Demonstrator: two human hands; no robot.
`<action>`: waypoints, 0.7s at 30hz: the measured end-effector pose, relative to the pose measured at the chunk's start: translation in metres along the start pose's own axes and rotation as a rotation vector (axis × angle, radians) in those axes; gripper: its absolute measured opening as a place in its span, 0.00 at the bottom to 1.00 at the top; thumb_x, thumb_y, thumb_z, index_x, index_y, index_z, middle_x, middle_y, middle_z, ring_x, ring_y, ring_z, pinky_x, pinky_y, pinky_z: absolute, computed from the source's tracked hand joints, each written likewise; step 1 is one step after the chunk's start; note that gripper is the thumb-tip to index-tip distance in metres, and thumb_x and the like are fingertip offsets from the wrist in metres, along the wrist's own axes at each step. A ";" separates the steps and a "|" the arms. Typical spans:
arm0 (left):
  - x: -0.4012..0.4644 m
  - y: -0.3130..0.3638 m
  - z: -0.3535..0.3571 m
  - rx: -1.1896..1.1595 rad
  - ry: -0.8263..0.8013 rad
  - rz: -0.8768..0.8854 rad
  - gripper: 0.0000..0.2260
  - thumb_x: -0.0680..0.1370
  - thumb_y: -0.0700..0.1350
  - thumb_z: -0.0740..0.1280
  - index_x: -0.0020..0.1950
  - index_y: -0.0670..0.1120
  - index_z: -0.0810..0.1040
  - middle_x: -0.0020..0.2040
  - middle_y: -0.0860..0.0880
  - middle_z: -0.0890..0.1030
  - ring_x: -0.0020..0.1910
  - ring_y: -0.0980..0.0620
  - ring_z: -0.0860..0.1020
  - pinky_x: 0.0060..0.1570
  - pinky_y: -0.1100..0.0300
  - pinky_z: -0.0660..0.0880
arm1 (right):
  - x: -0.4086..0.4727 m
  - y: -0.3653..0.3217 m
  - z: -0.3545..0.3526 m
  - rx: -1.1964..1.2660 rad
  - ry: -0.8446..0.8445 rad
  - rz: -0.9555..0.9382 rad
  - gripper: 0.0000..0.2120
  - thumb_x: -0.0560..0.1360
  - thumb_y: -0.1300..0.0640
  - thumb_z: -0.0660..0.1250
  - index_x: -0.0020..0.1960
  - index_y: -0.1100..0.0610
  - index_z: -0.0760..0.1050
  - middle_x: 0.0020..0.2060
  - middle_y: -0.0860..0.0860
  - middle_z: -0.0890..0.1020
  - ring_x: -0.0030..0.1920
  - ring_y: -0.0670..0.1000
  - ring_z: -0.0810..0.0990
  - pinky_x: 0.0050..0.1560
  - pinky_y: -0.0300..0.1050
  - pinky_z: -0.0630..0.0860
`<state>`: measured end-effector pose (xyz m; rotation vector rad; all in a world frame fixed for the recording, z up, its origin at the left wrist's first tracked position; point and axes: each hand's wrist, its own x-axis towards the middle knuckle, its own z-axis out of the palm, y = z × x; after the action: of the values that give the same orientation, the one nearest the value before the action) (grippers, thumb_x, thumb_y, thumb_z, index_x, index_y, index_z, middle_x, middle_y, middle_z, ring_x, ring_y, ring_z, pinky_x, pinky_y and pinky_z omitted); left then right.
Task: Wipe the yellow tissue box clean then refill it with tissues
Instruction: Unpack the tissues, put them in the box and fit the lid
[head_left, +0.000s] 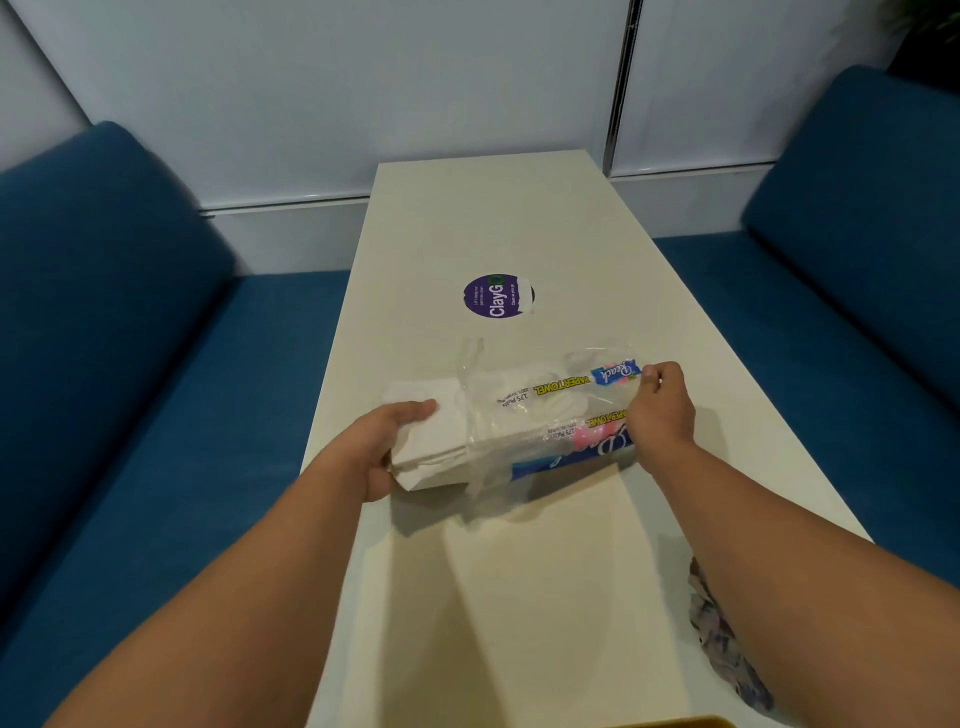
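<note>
One yellow tissue box (670, 722) shows only as a thin strip of its edge at the near rim of the picture, on the one white table (519, 597). One crumpled patterned cloth (722, 639) lies on the table's near right edge, partly hidden by the right forearm. Two bare hands work farther along, above the middle of the table. The left hand (387, 441) grips the bare left end of one stack of white paper towels (431, 441), thumb on top and fingers under it. The right hand (662, 410) pinches the right end of one clear plastic wrapper (566, 410) printed "PAPER TOWEL", which covers the right part of the stack only. Beyond them one round purple sticker (496, 302) reading "ClayGo" lies flat on the table. Two blue sofas (130, 364) flank the table, left and right, against the far white wall (363, 93).
</note>
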<state>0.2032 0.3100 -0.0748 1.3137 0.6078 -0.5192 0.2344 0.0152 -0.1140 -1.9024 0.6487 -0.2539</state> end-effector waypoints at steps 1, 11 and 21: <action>-0.001 0.001 -0.008 -0.010 -0.003 -0.001 0.19 0.72 0.46 0.73 0.60 0.40 0.79 0.54 0.42 0.83 0.52 0.41 0.82 0.51 0.48 0.79 | 0.001 0.001 -0.002 0.018 0.008 0.026 0.11 0.83 0.47 0.50 0.53 0.52 0.66 0.47 0.55 0.77 0.42 0.54 0.80 0.34 0.44 0.77; -0.014 -0.001 -0.009 -0.083 -0.088 -0.014 0.22 0.70 0.44 0.72 0.62 0.40 0.77 0.59 0.37 0.80 0.58 0.34 0.78 0.59 0.30 0.70 | -0.011 0.000 0.006 0.092 0.005 0.126 0.10 0.82 0.44 0.51 0.53 0.49 0.66 0.43 0.51 0.76 0.44 0.56 0.82 0.44 0.58 0.82; -0.015 0.009 -0.033 -0.096 -0.022 0.024 0.17 0.72 0.44 0.70 0.59 0.40 0.78 0.51 0.41 0.84 0.45 0.42 0.83 0.43 0.52 0.81 | -0.008 0.003 -0.005 0.078 0.102 0.136 0.10 0.83 0.45 0.50 0.53 0.49 0.65 0.47 0.52 0.77 0.39 0.51 0.80 0.35 0.45 0.80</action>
<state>0.1947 0.3439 -0.0626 1.2214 0.5909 -0.4785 0.2240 0.0148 -0.1136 -1.7714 0.8216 -0.2861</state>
